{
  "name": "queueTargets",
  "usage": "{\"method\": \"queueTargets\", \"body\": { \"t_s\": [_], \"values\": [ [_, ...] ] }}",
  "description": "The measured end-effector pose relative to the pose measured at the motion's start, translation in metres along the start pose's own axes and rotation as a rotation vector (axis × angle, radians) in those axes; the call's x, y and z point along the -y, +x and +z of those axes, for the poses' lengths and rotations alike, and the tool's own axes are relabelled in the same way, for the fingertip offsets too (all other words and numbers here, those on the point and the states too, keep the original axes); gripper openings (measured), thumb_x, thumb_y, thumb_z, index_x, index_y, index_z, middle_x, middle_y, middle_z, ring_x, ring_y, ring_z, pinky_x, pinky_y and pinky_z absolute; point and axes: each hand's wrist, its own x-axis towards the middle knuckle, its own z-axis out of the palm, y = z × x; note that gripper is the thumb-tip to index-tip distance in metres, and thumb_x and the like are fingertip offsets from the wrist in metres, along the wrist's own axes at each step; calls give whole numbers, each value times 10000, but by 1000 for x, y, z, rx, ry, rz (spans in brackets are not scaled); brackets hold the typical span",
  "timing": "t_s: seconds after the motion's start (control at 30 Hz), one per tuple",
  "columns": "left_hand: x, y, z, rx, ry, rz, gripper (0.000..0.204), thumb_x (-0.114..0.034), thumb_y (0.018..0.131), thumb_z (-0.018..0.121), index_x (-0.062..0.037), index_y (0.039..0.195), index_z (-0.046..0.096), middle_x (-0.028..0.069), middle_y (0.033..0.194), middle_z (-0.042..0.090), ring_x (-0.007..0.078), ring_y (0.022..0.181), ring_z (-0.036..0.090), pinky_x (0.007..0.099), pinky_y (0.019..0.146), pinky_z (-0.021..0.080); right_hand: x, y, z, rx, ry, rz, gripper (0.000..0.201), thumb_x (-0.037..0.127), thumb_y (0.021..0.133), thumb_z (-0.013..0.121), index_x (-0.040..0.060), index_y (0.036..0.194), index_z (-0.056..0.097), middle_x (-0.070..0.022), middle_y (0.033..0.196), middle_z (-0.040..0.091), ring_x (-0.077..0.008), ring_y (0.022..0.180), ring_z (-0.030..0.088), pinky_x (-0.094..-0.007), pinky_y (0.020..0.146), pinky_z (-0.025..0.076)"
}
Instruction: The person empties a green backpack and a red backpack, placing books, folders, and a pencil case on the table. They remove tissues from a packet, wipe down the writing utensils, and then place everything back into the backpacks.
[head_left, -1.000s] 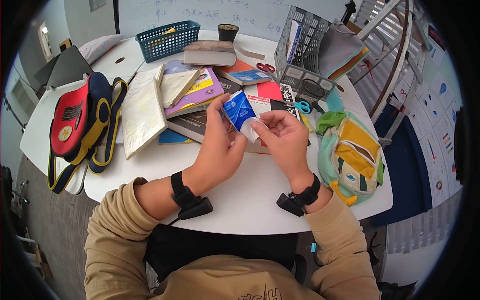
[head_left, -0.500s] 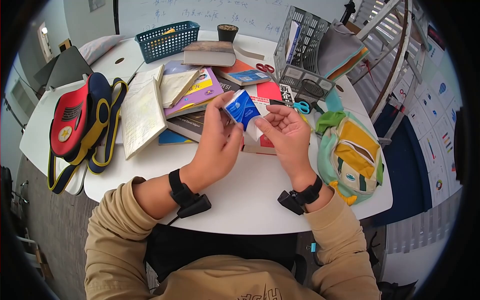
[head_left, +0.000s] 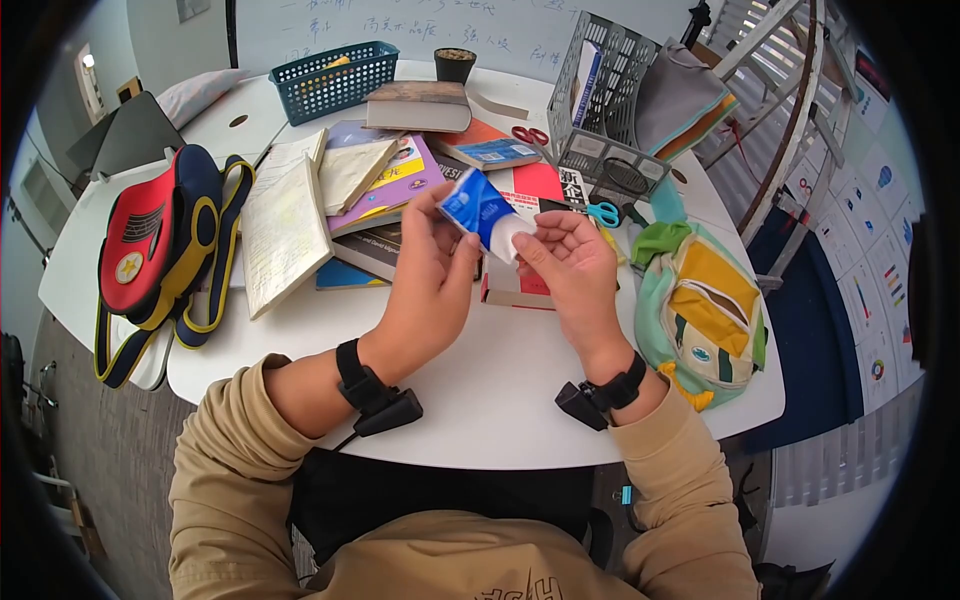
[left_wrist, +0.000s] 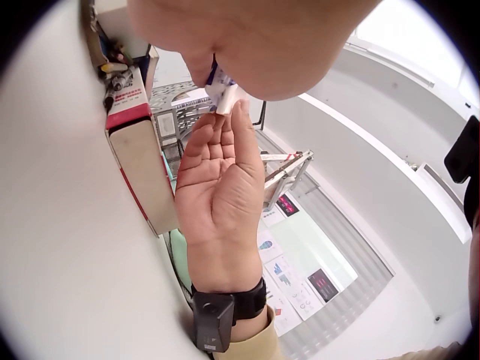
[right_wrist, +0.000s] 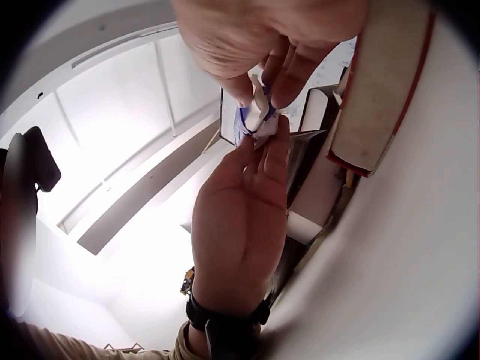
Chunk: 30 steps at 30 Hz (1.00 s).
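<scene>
A blue-and-white pocket tissue pack (head_left: 476, 208) is held over the books in the head view. My left hand (head_left: 432, 275) grips its left end between thumb and fingers. White tissue (head_left: 512, 238) sticks out at the pack's right end, and my right hand (head_left: 575, 270) pinches it with thumb and fingertips. In the left wrist view, the right hand (left_wrist: 221, 180) reaches up to the white end, its palm showing. The right wrist view shows the tissue (right_wrist: 259, 105) between the fingertips of both hands.
Several books (head_left: 290, 240) lie piled behind the hands. A red-and-navy bag (head_left: 150, 250) sits on the left, a green-and-yellow bag (head_left: 705, 310) on the right. Behind are a teal basket (head_left: 335, 85), a potted plant (head_left: 456, 68), a grey file rack (head_left: 610, 110) and blue-handled scissors (head_left: 603, 213).
The pack has tilted and shifted slightly left in the left hand. More white tissue shows between the pack and the right hand's fingertips.
</scene>
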Motion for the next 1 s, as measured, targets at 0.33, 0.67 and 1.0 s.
{"method": "queueTargets", "body": {
  "t_s": [0.33,0.67,1.0],
  "values": [
    [2,3,1,-52,3,58,544,75,1140,555,31,1611,285,152,1455,551,164,1289,625,311,1049,564,6,-5,-5,81,-100,104,177,124,1031,863,-12,1101,775,-38,922,786,-69,719,700,-213,597,542],
    [2,0,3,-5,-63,-38,499,41,1136,618,25,1544,331,156,1496,521,185,1368,624,353,1146,557,2,-5,-5,88,-116,-1,170,123,1053,846,-36,1106,813,-12,977,789,-36,851,685,-209,775,553],
    [-14,2,0,35,-12,-35,688,73,1091,645,-39,1662,276,154,1558,476,172,1318,633,322,1057,602,4,-5,-9,96,-98,81,191,150,1082,815,-37,1112,799,16,958,765,-14,825,640,-189,741,508]
  ]
}}
